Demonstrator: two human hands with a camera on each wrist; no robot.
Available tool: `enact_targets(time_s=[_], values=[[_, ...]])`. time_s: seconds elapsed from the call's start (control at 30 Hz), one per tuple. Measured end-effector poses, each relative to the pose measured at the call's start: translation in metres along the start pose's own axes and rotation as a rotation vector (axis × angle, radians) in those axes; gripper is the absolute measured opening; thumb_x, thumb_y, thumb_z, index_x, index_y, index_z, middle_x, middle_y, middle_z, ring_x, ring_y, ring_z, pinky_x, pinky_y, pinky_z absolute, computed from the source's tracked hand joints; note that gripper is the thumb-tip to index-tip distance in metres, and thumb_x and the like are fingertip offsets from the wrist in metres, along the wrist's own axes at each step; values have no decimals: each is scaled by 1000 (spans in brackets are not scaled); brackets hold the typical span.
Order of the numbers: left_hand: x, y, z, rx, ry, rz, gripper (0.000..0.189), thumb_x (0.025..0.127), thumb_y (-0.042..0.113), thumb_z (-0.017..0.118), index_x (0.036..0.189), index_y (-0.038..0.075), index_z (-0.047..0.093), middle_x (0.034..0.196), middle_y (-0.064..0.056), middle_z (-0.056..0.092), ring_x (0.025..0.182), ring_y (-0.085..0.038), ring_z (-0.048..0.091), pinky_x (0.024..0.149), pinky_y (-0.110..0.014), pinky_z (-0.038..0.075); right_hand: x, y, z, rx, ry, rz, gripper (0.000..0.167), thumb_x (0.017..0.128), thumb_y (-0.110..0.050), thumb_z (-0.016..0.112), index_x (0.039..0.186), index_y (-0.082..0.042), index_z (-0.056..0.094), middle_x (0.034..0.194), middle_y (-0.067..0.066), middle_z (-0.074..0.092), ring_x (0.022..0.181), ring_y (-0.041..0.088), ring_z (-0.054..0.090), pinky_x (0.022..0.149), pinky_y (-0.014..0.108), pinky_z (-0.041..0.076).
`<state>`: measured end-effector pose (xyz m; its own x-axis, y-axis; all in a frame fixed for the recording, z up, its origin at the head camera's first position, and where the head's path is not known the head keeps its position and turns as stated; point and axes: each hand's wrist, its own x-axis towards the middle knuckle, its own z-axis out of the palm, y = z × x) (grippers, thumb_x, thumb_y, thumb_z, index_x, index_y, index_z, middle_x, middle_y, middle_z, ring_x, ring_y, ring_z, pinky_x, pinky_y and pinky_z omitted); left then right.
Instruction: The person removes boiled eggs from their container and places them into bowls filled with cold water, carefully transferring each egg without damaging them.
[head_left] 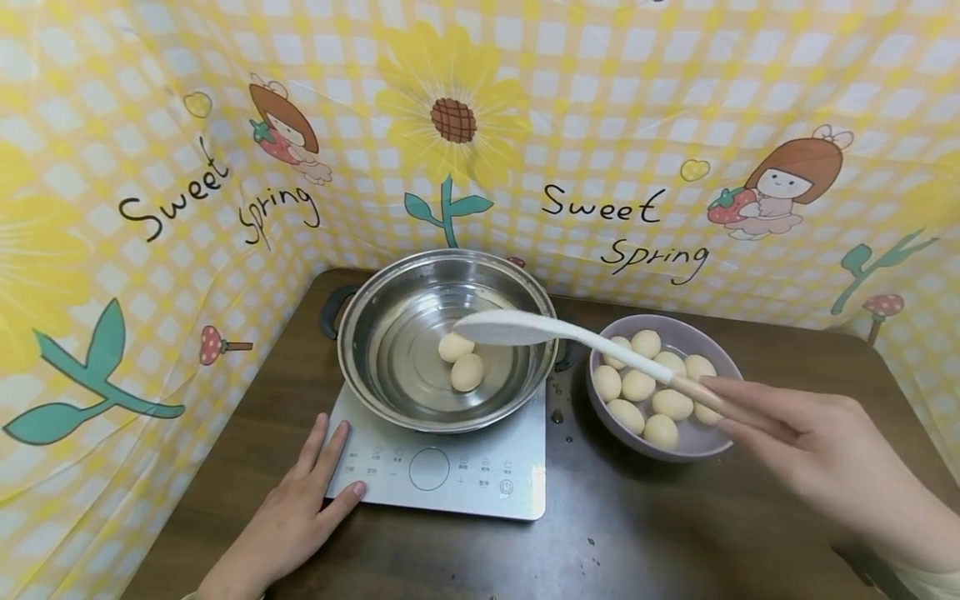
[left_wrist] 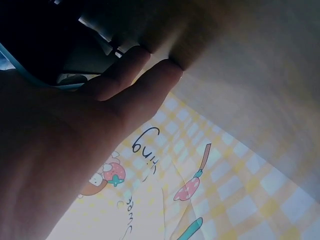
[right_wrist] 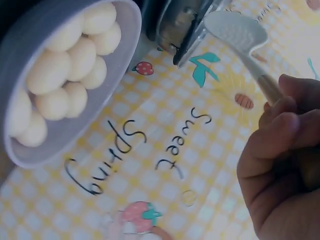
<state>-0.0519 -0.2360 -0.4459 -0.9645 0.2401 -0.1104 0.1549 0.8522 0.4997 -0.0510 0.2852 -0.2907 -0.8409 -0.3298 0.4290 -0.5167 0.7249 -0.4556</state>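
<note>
My right hand (head_left: 832, 450) grips the wooden handle of a white slotted spoon (head_left: 510, 327). The spoon reaches across the bowl, its head over the right part of a steel pot (head_left: 397, 367) and overlapping one egg in the head view. Two pale eggs (head_left: 467, 372) lie together on the pot's bottom. Holes show in the spoon head (right_wrist: 237, 31) in the right wrist view. My left hand (head_left: 288, 508) lies with fingers spread and extended at the left front edge of a white induction cooktop (head_left: 480, 487), under the pot.
A purple-grey bowl (head_left: 708, 346) holding several pale eggs (head_left: 637, 386) stands right of the pot. Water drops (head_left: 557, 415) dot the dark wooden table (head_left: 645, 542). A yellow checked cloth (head_left: 600, 125) closes off the back and left side. The pot's black handle (head_left: 330, 312) sticks out left.
</note>
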Motion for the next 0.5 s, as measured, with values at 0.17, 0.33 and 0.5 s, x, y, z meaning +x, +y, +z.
enact_targets(time_s=[0.17,0.33,0.5], values=[[0,0,1,5,-2,-5,83,103,55,50,165,19,8,168,-16,-4,138,-58,30,89,-79,34,22,-2,14,-108,110,-394,47,105,-46,53,110,-7,79,80,-14,65,61,-9,45,54,11,37],[0,0,1,4,-2,-6,83,103,55,50,165,19,8,168,-16,-4,138,-58,30,88,-79,34,29,-3,17,-146,83,-431,49,107,-46,47,113,-9,78,72,-16,52,57,-6,34,49,12,30],[0,0,0,4,1,-5,82,103,55,50,165,19,9,168,-16,-4,137,-58,31,88,-79,34,31,-2,20,-151,32,-425,46,107,-46,46,117,-13,77,72,-19,48,57,-7,33,49,12,30]])
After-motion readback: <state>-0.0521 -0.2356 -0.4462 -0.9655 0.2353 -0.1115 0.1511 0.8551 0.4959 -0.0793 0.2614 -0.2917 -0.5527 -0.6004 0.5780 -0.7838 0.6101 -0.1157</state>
